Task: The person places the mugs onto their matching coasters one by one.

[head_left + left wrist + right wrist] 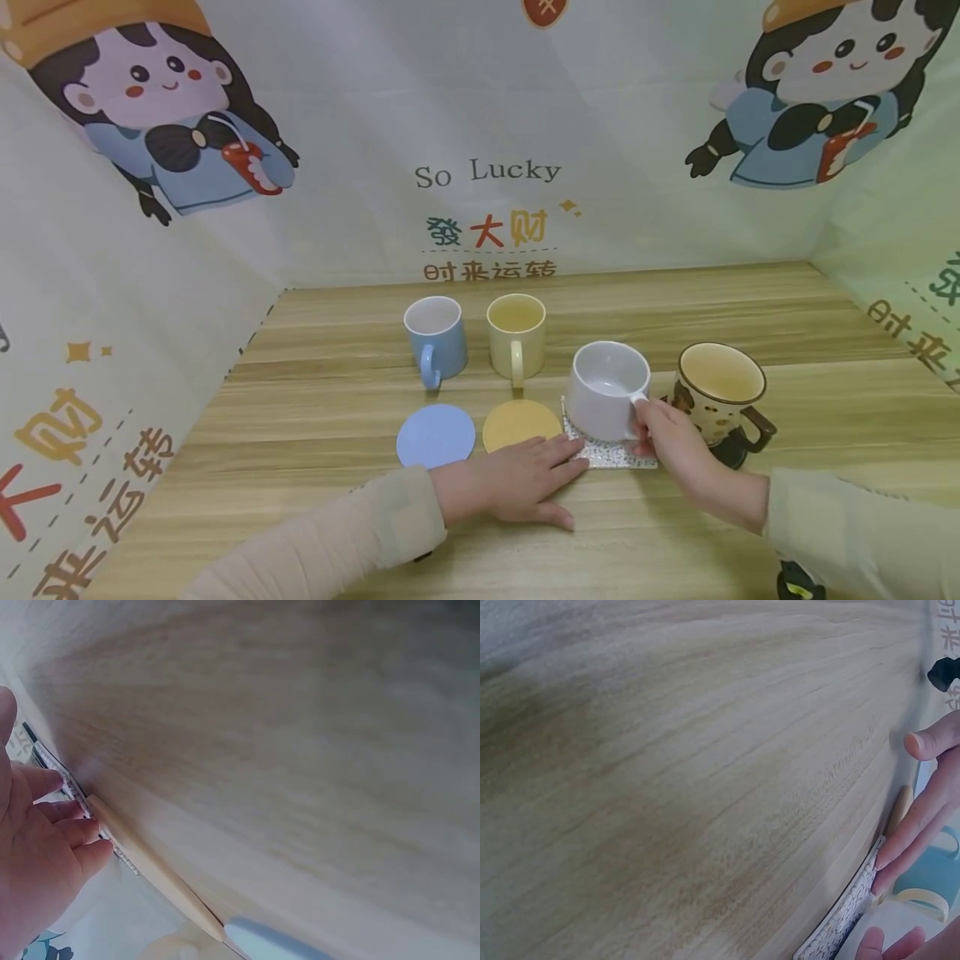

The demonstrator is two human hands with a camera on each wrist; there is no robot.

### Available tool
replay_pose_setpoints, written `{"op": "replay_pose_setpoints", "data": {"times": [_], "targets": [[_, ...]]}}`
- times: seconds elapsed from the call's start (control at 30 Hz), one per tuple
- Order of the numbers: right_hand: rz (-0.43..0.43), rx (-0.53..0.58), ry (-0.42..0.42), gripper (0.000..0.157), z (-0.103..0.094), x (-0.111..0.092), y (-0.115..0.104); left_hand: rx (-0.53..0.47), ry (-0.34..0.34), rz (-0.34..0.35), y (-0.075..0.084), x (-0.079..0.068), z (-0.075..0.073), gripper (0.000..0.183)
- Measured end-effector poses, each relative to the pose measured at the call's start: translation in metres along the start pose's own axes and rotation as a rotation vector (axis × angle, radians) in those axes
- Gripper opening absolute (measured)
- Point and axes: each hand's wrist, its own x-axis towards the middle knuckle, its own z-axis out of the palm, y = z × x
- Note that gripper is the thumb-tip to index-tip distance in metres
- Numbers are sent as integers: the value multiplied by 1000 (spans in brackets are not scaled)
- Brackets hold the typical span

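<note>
In the head view, a white mug (602,404) stands on a square speckled coaster (611,456), right of centre. My right hand (678,442) holds this mug by its handle. With fingers stretched out, my left hand (517,482) lies palm down, its fingertips at the left edge of the speckled coaster. That hand overlaps the lower part of a round yellow coaster (516,421). The left wrist view shows the left fingers (94,855) against the coaster's edge. From the right wrist, the speckled coaster (844,919) appears under the white mug (900,921).
A blue mug (446,350) and a yellow mug (531,346) stand behind a round blue coaster (435,433) and the yellow one. On the right, a cream mug with a brown handle (716,396) stands on a dark coaster (729,455). A printed backdrop (360,167) encloses the wooden table (300,433).
</note>
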Motion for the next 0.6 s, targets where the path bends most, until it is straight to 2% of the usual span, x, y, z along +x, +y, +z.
{"op": "replay_pose_setpoints", "data": {"times": [0.3, 0.6], "targets": [[-12, -10, -17, 30, 0, -4, 1, 49, 15, -19, -1, -1, 0, 70], [-30, 2, -72, 28, -3, -7, 3, 52, 7, -30, -4, 0, -1, 67]]}}
